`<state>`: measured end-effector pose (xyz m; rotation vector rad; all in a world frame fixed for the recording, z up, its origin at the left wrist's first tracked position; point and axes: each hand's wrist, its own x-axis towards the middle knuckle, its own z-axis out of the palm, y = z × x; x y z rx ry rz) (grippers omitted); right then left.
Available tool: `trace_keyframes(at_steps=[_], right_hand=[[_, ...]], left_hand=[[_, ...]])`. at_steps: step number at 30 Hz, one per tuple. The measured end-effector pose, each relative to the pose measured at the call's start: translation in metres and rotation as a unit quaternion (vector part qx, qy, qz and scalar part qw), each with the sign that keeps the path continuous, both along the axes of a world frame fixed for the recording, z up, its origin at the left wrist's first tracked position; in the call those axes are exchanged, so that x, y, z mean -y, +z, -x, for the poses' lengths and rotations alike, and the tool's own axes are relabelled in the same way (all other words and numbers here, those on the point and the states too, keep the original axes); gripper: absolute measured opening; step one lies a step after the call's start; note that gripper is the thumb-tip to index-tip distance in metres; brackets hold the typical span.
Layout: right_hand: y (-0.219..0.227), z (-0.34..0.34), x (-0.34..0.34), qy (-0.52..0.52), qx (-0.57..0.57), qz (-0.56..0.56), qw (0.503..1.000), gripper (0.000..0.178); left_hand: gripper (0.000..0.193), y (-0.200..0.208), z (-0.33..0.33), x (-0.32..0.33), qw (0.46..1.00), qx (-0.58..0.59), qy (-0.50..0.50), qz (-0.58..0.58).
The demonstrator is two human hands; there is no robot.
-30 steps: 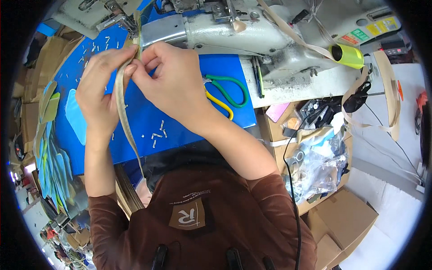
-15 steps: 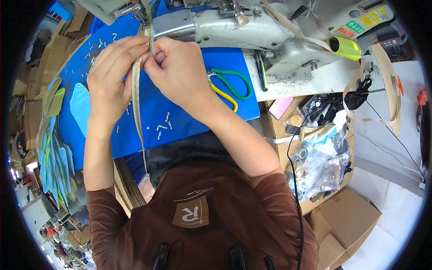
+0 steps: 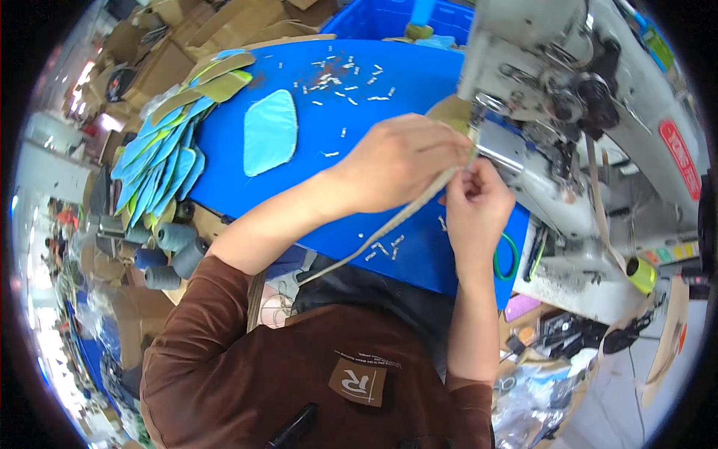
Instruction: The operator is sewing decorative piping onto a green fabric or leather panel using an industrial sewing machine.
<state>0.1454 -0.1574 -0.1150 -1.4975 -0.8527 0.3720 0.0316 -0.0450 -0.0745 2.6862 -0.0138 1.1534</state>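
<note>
My left hand [image 3: 404, 161] reaches across the blue work surface [image 3: 314, 187] with its fingers pinched on a beige fabric tape [image 3: 404, 213]. Close beside it, my right hand [image 3: 482, 198] pinches the same tape near the metal arm of the sewing machine [image 3: 512, 146]. From there the tape runs down past the table's front edge toward my lap. An olive fabric piece [image 3: 451, 111] shows just beyond my left fingers, next to the machine's needle area. My fingertips partly hide where tape and piece meet.
A light blue padded piece [image 3: 271, 135] lies left of my hands, beside a pile of blue and olive pieces [image 3: 161, 161]. Thread cones [image 3: 176, 236] stand below the pile. Small white scraps [image 3: 385, 247] are scattered about. A green scissor handle [image 3: 508, 258] lies right of my right forearm.
The view has turned left, so hands and machine appear farther right. Both hands still pinch the tape by the machine. The olive piece now shows more clearly beyond my left hand.
</note>
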Motion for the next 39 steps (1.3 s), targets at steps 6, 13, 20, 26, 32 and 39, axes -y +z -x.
trace_keyframes(at_steps=[6, 13, 20, 26, 32, 39], right_hand=[[-0.001, -0.004, -0.001, 0.025, 0.039, -0.009, 0.999, 0.005], [0.009, -0.006, -0.009, 0.023, 0.008, 0.011, 1.000, 0.005], [0.004, -0.003, -0.012, -0.008, 0.079, 0.034, 0.996, 0.005], [0.006, 0.003, -0.019, -0.031, 0.197, 0.023, 0.980, 0.011], [0.002, -0.008, -0.018, -0.006, 0.182, 0.053, 0.982, 0.002], [0.006, -0.011, -0.015, -0.007, 0.170, 0.047, 0.984, 0.002]], left_hand=[[0.024, -0.004, -0.003, 0.002, 0.999, 0.010, 0.013, -0.030], [0.022, -0.003, -0.010, -0.006, 0.999, 0.014, 0.006, -0.040], [0.024, -0.001, -0.007, -0.004, 0.998, 0.006, 0.009, 0.069], [0.026, -0.005, -0.007, -0.013, 0.998, 0.037, -0.036, 0.023], [0.023, -0.003, -0.010, -0.021, 0.995, -0.001, -0.019, -0.098], [0.021, 0.005, -0.008, -0.019, 0.994, -0.006, -0.023, -0.111]])
